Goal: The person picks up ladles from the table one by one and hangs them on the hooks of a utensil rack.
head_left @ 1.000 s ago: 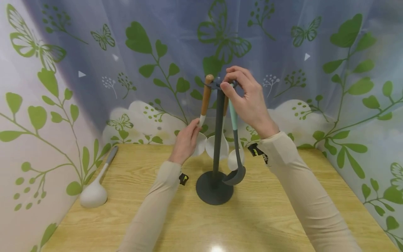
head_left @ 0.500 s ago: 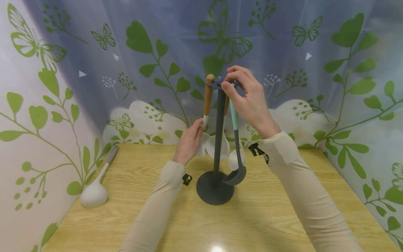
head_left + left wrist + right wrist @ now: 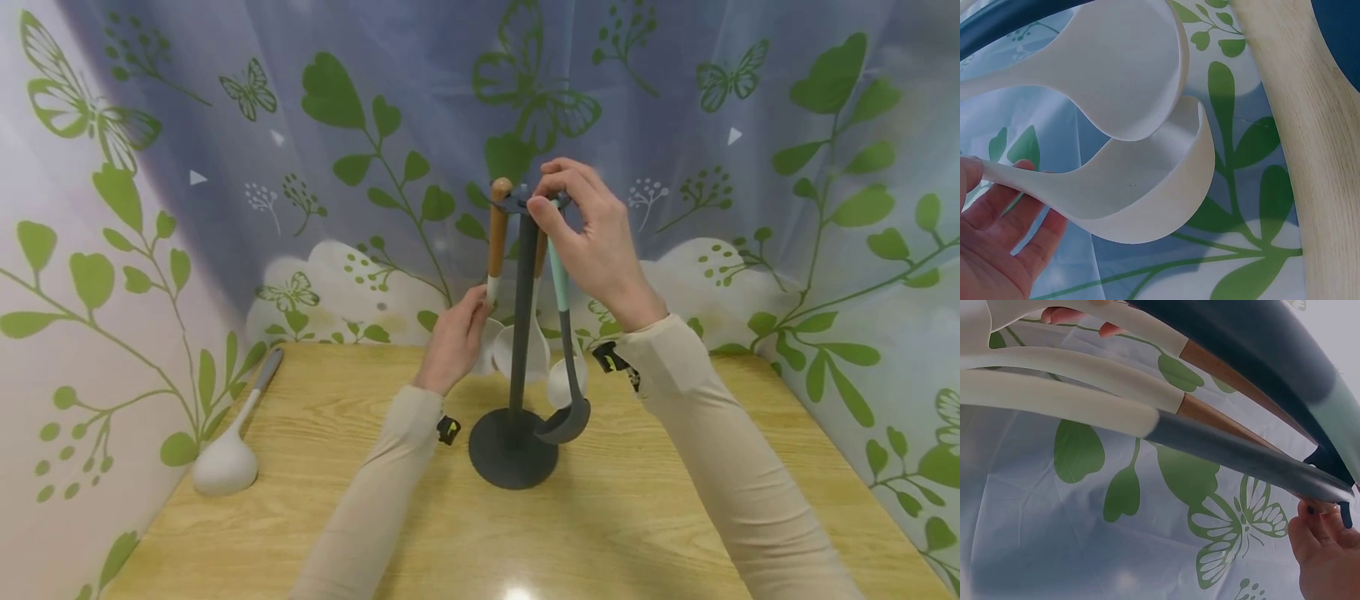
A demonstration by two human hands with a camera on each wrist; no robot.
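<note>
A dark utensil rack point(image 3: 522, 308) stands upright with several kitchen utensils hanging from its top. My left hand point(image 3: 453, 337) pinches the white neck of a wooden-handled ladle point(image 3: 1147, 219), whose handle end is up at the rack's top. At that top, my right hand point(image 3: 588, 233) grips the rack with curled fingers; the right wrist view shows the fingertips by the hooks. Just below this hand hangs a dark ladle point(image 3: 566, 421) with a mint handle. A second white utensil point(image 3: 1129, 69) with a broad, rounded head overlaps the held ladle. A grey-handled white utensil point(image 3: 1222, 447) hangs nearby.
Another white ladle point(image 3: 225, 458) with a grey handle lies on the wooden table point(image 3: 637, 517) at the left. The rack's round base point(image 3: 513, 467) rests mid-table. A patterned curtain point(image 3: 420, 100) closes off the back and both sides.
My left hand has shifted slightly right, bringing the wooden-handled ladle's neck closer to the pole. The dark ladle sways slightly right. My right hand stays at the rack's top.
</note>
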